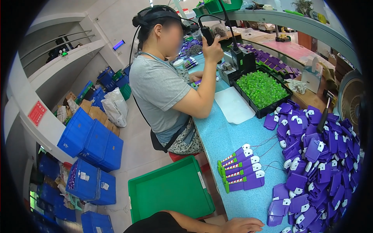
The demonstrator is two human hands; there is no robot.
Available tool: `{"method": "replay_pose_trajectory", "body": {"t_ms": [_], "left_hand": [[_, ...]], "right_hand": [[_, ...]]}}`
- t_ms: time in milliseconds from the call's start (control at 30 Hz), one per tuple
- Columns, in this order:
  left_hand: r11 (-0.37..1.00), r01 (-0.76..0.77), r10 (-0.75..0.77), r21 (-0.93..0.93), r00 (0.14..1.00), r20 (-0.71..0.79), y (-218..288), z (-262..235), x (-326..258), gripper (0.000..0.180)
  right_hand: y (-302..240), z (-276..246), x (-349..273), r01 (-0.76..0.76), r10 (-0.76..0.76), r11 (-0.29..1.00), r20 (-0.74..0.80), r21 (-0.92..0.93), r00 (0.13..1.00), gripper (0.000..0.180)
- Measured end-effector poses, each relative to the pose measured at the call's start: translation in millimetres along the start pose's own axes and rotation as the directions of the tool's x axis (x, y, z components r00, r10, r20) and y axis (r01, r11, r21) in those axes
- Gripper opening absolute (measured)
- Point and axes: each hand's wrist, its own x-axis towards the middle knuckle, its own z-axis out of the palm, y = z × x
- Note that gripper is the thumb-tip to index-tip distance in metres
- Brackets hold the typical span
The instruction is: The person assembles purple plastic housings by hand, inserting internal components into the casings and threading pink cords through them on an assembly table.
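At the bottom edge my left hand (241,225) rests at the front of the blue work surface (217,139), its fingers reaching right and looking loosely stretched out. Nothing shows in it, though its lower part is cut off. Above it lies a row of purple flat plastic pieces (254,182) with white tops and green, red-and-white-striped leg parts; thin cords trail from them. To the hand's right is a large heap of purple plastic pieces (311,163) with white ends. My right hand is out of view.
A co-worker (159,85) sits ahead, one hand raised on a black press handle (208,35). A green tub (171,192) stands left of the bench. Green beads fill a black tray (289,92) beside white paper (235,105). A hammer (324,112) lies on the heap. Blue crates (95,141) stand left.
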Motion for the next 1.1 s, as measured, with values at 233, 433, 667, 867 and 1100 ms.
{"method": "replay_pose_trajectory", "body": {"t_ms": [233,433,667,867,1100], "left_hand": [[1.0,-0.001,0.001,0.014,1.0,0.009,1,2,1,0.012],[0.999,-0.009,0.009,0.044,1.0,0.005,1,2,0,0.013],[1.0,0.004,-0.004,0.018,1.0,0.001,2,4,0,0.012],[0.999,-0.021,0.021,0.024,1.0,0.009,3,0,4,0.012],[0.994,-0.107,0.107,0.006,0.993,-0.059,-1,6,0,0.013]], "right_hand": [[15,5,-21,0.147,-0.147,0.985,0.006,-0.095,0.989,0.035],[8,1,-11,0.169,-0.18,0.971,-0.052,-0.167,0.982,0.03],[-16,-3,11,-0.042,0.042,0.999,-0.103,0.005,0.994,0.02],[2,1,-4,0.048,-0.051,0.996,-0.039,-0.082,0.998,0.023],[6,6,-13,0.1,-0.109,0.975,-0.035,-0.197,0.993,0.027]]}}
